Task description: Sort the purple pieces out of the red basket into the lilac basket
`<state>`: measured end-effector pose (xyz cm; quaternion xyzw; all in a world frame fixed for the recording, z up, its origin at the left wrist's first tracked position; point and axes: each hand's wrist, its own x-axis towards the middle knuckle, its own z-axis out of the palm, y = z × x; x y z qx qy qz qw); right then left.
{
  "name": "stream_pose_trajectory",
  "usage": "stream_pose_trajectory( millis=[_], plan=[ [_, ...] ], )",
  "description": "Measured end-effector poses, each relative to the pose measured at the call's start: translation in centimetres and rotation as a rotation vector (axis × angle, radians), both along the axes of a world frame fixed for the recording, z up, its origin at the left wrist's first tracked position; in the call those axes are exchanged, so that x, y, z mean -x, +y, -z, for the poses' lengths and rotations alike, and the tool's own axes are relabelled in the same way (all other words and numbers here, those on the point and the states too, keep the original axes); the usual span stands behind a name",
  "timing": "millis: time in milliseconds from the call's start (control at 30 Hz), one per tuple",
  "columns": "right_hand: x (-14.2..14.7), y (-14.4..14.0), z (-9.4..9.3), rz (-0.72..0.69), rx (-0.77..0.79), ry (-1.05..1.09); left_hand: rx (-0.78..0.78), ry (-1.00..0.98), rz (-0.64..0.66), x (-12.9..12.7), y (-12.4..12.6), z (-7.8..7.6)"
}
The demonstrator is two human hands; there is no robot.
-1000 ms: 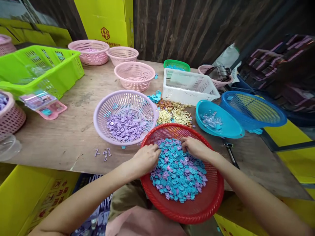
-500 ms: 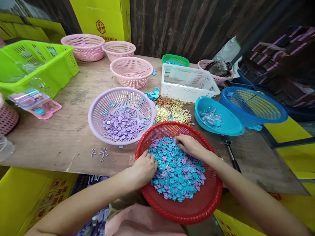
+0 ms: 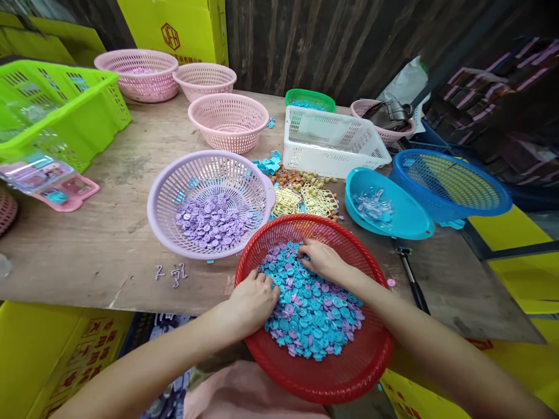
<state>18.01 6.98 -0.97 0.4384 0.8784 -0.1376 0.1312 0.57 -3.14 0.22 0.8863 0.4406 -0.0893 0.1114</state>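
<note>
A red mesh basket (image 3: 349,378) sits at the table's near edge, holding a heap of small blue and purple round pieces (image 3: 312,311). My left hand (image 3: 253,299) rests at the heap's left side, fingers curled into the pieces. My right hand (image 3: 321,259) lies on the far part of the heap, fingertips pressed among the pieces. Whether either hand pinches a piece is hidden. To the left stands a lilac basket (image 3: 170,192) with several purple pieces (image 3: 212,218) in it.
A turquoise bowl (image 3: 406,218) and a blue basket (image 3: 449,186) stand right. A white crate (image 3: 334,142), pink baskets (image 3: 229,119), a green crate (image 3: 56,110), yellow lattice parts (image 3: 310,203) and a toy blister pack (image 3: 48,180) lie further back and left. A black tool (image 3: 413,279) lies right.
Both hands have shifted slightly left and toward me within the red basket's heap. The view has panned, so the table's things sit a little further left.
</note>
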Motion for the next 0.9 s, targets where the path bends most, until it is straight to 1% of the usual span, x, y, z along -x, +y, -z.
stream_pose_trajectory(
  millis=[167,300,500,667,767,900],
  plan=[
    [0.0,0.0,-0.2,0.016,-0.024,-0.073,-0.008,-0.023,-0.004,0.0,0.0,0.3],
    [0.7,-0.2,-0.3,0.038,-0.044,-0.119,-0.002,-0.026,-0.007,0.0,-0.1,0.1],
    [1.3,-0.2,-0.1,0.026,-0.058,-0.126,0.007,-0.003,-0.013,0.0,-0.1,0.0],
    [2.3,-0.1,-0.3,0.063,-0.066,-0.199,0.002,-0.011,-0.005,0.0,-0.1,0.1],
    [3.1,-0.1,0.0,0.072,-0.082,-0.246,-0.010,-0.019,-0.005,0.1,-0.2,0.3],
    [3.6,-0.1,0.8,0.050,-0.098,-0.252,-0.034,-0.040,-0.004,0.1,-0.2,0.6]
  ],
)
